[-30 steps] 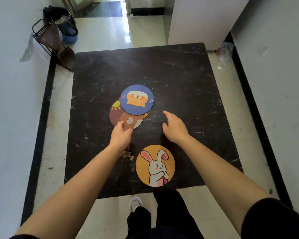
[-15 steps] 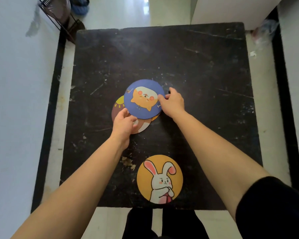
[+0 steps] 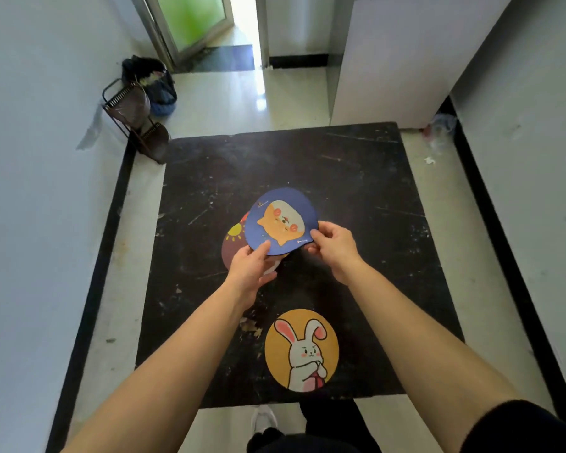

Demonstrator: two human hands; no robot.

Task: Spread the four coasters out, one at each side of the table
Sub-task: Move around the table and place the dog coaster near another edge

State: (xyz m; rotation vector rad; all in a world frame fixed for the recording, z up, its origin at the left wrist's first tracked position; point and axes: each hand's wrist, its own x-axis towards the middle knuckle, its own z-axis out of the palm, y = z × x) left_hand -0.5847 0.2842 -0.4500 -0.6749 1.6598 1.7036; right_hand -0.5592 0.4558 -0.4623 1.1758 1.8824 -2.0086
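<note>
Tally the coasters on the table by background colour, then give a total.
Blue: 1, the cat coaster, held by the left hand and right hand
Orange: 1, the rabbit coaster
Brown: 1, the sun coaster, partly hidden
Total showing: 3; a fourth may lie hidden beneath.
</note>
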